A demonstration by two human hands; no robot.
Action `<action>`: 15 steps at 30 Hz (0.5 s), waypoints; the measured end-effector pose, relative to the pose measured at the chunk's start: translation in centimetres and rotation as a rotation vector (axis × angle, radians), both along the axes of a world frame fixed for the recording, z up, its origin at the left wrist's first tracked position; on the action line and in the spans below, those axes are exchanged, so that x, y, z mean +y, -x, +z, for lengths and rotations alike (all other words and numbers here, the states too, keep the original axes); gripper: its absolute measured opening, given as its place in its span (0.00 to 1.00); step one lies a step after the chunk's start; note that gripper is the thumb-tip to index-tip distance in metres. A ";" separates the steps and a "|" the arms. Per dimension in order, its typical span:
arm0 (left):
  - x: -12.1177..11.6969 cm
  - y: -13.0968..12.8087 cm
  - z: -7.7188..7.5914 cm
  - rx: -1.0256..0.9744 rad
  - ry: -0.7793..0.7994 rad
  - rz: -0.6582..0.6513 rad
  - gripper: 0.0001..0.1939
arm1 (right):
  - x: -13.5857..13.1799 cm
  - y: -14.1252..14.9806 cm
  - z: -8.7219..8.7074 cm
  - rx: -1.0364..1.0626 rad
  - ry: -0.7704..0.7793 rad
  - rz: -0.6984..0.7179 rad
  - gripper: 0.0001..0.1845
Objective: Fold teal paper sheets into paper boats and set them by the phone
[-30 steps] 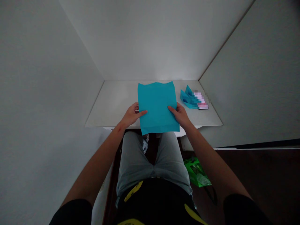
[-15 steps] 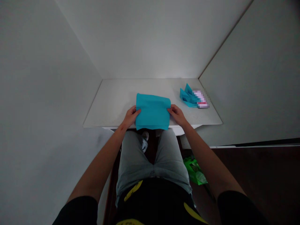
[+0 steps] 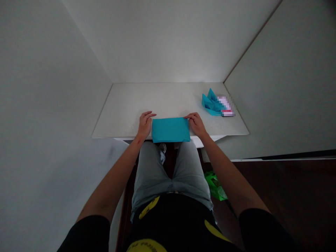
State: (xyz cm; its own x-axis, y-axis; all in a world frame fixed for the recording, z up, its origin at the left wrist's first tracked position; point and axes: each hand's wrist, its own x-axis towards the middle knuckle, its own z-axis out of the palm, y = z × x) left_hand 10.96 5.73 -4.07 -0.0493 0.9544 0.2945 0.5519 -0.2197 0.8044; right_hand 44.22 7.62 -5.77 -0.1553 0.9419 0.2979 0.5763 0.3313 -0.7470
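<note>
A folded sheet of blue paper [image 3: 170, 130] lies at the front edge of the white table, its lower part overhanging the edge above my lap. Beside its left edge, my left hand [image 3: 145, 124] is open, with the fingers stretched out over the tabletop. My right hand [image 3: 196, 124] is closed at the sheet's upper right corner, its forefinger touching the top edge; the thumb is hidden. At the right of the table stands a folded blue paper boat [image 3: 211, 104] with pointed peaks.
A blurred pink-and-white object [image 3: 228, 109] sits against the boat on the table [image 3: 147, 99]. Walls rise behind the table and on both sides. Below on the dark floor is a green plastic bag [image 3: 215, 187], near my right leg.
The paper's top part has come down toward me, so the sheet looks half as tall with a straight upper edge. My left hand has let go and its fingers have spread.
</note>
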 end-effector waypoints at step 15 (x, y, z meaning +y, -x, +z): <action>0.4 -5.3 -1.2 0.644 0.032 -0.326 0.38 | -3.1 5.1 2.0 -0.491 -0.029 0.233 0.30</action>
State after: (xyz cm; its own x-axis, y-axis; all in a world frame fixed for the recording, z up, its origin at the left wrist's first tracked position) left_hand 16.22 6.11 -5.29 0.4137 0.8995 0.1406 0.8289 -0.4360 0.3506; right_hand 39.13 4.47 -3.81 -0.4864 0.8584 0.1629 0.7639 0.5084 -0.3976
